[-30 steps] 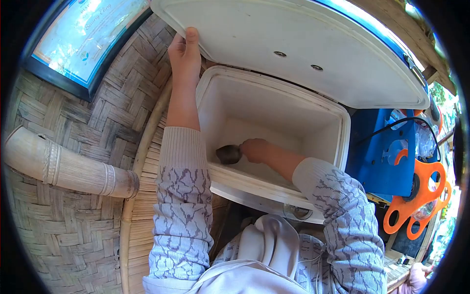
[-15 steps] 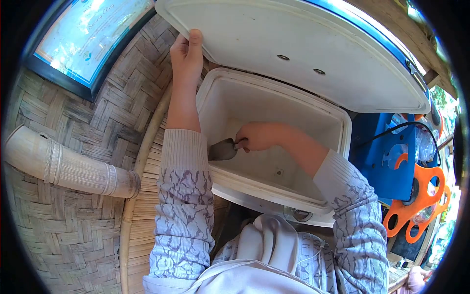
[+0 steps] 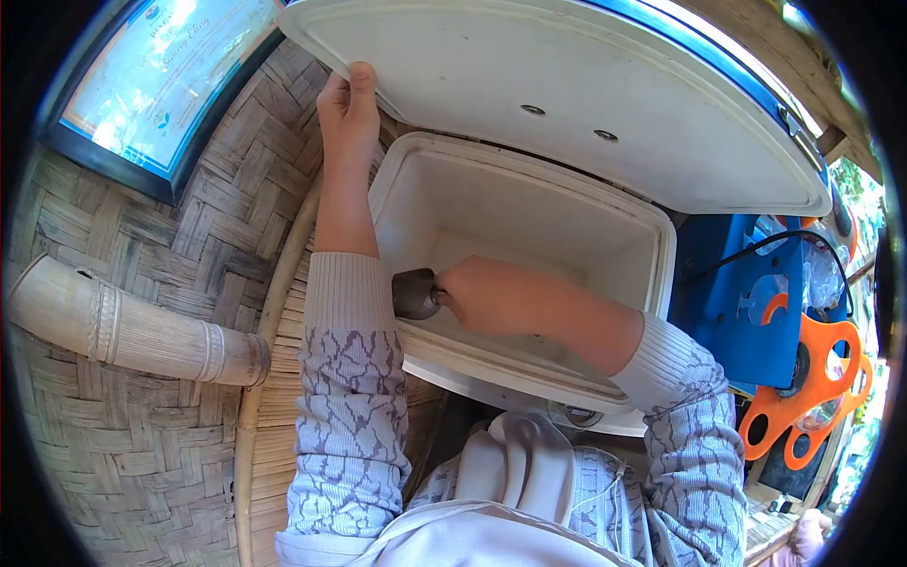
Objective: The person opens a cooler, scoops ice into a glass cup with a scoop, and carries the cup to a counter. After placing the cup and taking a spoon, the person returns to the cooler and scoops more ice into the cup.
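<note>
My left hand (image 3: 350, 109) grips the left edge of a raised white lid (image 3: 567, 85), thumb on its inner face. Below the lid stands a white cooler box (image 3: 666, 274), its pale inside exposed. My right hand (image 3: 482, 293) is over the box's opening, fingers wrapped round the handle of a small dark metal scoop (image 3: 414, 294). The scoop's blade points left, close to my left sleeve. My right hand and forearm hide part of the box's floor, and I cannot make out anything in the scoop.
A woven bamboo wall (image 3: 123, 444) with a framed certificate (image 3: 142, 85) and a bamboo tube (image 3: 142, 326) rises on the left. On the right are a blue panel (image 3: 737, 293) and an orange piece with round holes (image 3: 812, 387). A pinkish shape shows at the lower right.
My right hand and the scoop have come up and nearer to me, with the scoop shifted slightly left. My left hand still holds the lid; the view has moved a little.
</note>
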The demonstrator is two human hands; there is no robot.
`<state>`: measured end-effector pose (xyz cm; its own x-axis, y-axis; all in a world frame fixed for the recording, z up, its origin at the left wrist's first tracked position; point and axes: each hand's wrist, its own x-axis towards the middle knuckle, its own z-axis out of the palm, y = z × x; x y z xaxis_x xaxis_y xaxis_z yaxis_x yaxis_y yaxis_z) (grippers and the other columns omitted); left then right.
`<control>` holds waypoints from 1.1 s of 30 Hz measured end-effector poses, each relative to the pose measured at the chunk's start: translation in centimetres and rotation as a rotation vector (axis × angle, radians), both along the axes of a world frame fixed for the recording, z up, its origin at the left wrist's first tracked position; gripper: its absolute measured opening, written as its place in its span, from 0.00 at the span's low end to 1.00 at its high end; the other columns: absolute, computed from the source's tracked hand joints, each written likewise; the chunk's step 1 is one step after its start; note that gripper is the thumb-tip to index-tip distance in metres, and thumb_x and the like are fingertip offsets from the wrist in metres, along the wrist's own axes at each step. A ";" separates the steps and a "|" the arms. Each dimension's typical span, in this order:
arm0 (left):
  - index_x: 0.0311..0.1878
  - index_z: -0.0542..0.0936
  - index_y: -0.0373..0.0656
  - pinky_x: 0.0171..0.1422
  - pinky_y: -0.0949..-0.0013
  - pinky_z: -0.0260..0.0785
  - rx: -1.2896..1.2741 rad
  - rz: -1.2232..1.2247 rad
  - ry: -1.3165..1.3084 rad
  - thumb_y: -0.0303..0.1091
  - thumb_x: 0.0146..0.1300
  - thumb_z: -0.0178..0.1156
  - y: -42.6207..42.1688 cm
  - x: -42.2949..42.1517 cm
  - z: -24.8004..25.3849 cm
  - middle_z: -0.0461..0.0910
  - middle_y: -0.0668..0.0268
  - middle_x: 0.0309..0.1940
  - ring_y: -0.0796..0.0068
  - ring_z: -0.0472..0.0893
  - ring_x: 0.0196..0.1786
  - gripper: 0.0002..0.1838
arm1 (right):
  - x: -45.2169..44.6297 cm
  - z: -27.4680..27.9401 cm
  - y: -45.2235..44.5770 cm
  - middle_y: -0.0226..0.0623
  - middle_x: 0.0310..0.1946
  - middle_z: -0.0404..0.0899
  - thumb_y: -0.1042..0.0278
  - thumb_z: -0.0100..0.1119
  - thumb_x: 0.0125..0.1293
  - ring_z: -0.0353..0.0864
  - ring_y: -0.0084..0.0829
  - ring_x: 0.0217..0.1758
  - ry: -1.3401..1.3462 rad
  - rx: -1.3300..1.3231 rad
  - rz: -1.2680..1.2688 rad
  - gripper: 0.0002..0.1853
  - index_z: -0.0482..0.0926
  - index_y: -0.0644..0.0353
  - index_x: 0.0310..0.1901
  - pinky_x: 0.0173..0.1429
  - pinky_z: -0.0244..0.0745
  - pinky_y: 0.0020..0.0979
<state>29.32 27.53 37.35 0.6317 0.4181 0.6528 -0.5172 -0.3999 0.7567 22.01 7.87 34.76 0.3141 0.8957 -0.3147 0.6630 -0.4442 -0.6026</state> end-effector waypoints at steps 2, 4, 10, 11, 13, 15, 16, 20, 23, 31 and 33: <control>0.46 0.75 0.32 0.49 0.72 0.63 0.004 0.010 0.000 0.60 0.64 0.47 -0.2 0.0 0.1 0.77 0.64 0.38 0.79 0.71 0.43 0.33 | -0.3 0.1 0.1 0.57 0.30 0.77 0.71 0.46 0.62 0.77 0.53 0.37 -0.014 -0.006 0.011 0.11 0.76 0.70 0.35 0.44 0.71 0.46; 0.47 0.76 0.32 0.49 0.73 0.63 -0.074 -0.021 0.004 0.60 0.61 0.52 -0.1 0.0 0.0 0.77 0.65 0.38 0.79 0.72 0.43 0.33 | -0.5 0.0 0.0 0.57 0.30 0.77 0.71 0.46 0.62 0.77 0.53 0.37 -0.004 0.015 0.007 0.11 0.76 0.70 0.34 0.43 0.71 0.46; 0.46 0.75 0.32 0.48 0.74 0.63 -0.024 0.004 0.030 0.60 0.62 0.51 0.2 0.1 0.0 0.77 0.66 0.38 0.79 0.71 0.42 0.33 | -0.9 -0.5 0.0 0.57 0.31 0.77 0.73 0.47 0.60 0.77 0.54 0.37 -0.039 0.083 -0.004 0.09 0.75 0.71 0.34 0.42 0.71 0.47; 0.46 0.75 0.32 0.48 0.74 0.63 -0.025 0.002 0.033 0.60 0.62 0.51 0.2 0.2 -0.1 0.77 0.66 0.38 0.79 0.71 0.42 0.33 | -0.9 -0.6 -0.1 0.57 0.31 0.77 0.73 0.48 0.60 0.77 0.53 0.37 -0.063 0.094 0.004 0.09 0.75 0.70 0.34 0.42 0.71 0.47; 0.45 0.75 0.32 0.48 0.74 0.63 -0.043 -0.038 -0.009 0.59 0.62 0.51 0.4 0.4 -0.3 0.77 0.66 0.37 0.79 0.71 0.42 0.32 | -0.8 -0.9 -0.2 0.55 0.31 0.77 0.72 0.48 0.61 0.77 0.53 0.38 -0.056 0.087 -0.012 0.09 0.76 0.69 0.36 0.43 0.71 0.46; 0.46 0.75 0.32 0.48 0.74 0.63 -0.042 -0.033 0.013 0.59 0.63 0.51 0.7 0.4 -0.3 0.77 0.66 0.37 0.79 0.72 0.42 0.32 | -0.3 -0.8 -0.5 0.54 0.31 0.78 0.71 0.49 0.61 0.77 0.52 0.38 -0.054 0.082 -0.029 0.10 0.76 0.68 0.37 0.43 0.70 0.46; 0.46 0.75 0.32 0.48 0.74 0.63 -0.043 -0.027 0.035 0.59 0.63 0.51 0.7 0.4 -0.4 0.77 0.66 0.37 0.79 0.72 0.42 0.32 | 0.1 -0.5 -0.7 0.53 0.31 0.78 0.70 0.49 0.61 0.77 0.51 0.38 -0.034 0.083 -0.051 0.10 0.77 0.67 0.39 0.44 0.70 0.45; 0.46 0.75 0.31 0.48 0.74 0.63 -0.048 -0.044 -0.003 0.57 0.63 0.51 0.4 0.2 -0.2 0.77 0.65 0.38 0.79 0.72 0.42 0.31 | 0.5 -0.5 -1.7 0.50 0.32 0.79 0.68 0.51 0.62 0.78 0.46 0.37 0.056 0.152 -0.122 0.13 0.76 0.66 0.44 0.43 0.71 0.40; 0.47 0.75 0.31 0.49 0.74 0.63 -0.060 -0.073 -0.038 0.56 0.64 0.52 0.3 0.1 -0.2 0.78 0.65 0.38 0.79 0.72 0.43 0.30 | 0.1 -0.7 -2.4 0.46 0.33 0.80 0.67 0.51 0.64 0.79 0.41 0.36 0.168 0.152 -0.180 0.13 0.75 0.65 0.46 0.43 0.72 0.37; 0.47 0.75 0.32 0.49 0.74 0.63 -0.124 -0.088 -0.003 0.56 0.63 0.53 0.4 0.2 -0.6 0.78 0.64 0.39 0.79 0.72 0.43 0.30 | -0.2 -2.9 -4.4 0.41 0.42 0.78 0.70 0.51 0.65 0.78 0.34 0.38 0.230 0.265 -0.299 0.14 0.71 0.60 0.51 0.45 0.72 0.34; 0.47 0.75 0.32 0.49 0.74 0.63 -0.107 -0.105 -0.013 0.56 0.63 0.53 0.5 0.3 -0.5 0.78 0.64 0.39 0.79 0.72 0.43 0.30 | -0.1 -2.7 -4.4 0.41 0.44 0.77 0.71 0.50 0.65 0.78 0.33 0.39 0.245 0.229 -0.313 0.15 0.70 0.59 0.53 0.46 0.72 0.34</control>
<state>29.67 28.07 36.81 0.6674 0.4182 0.6162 -0.5617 -0.2607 0.7852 21.89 3.44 32.04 0.5216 0.8247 -0.2184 0.3438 -0.4375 -0.8309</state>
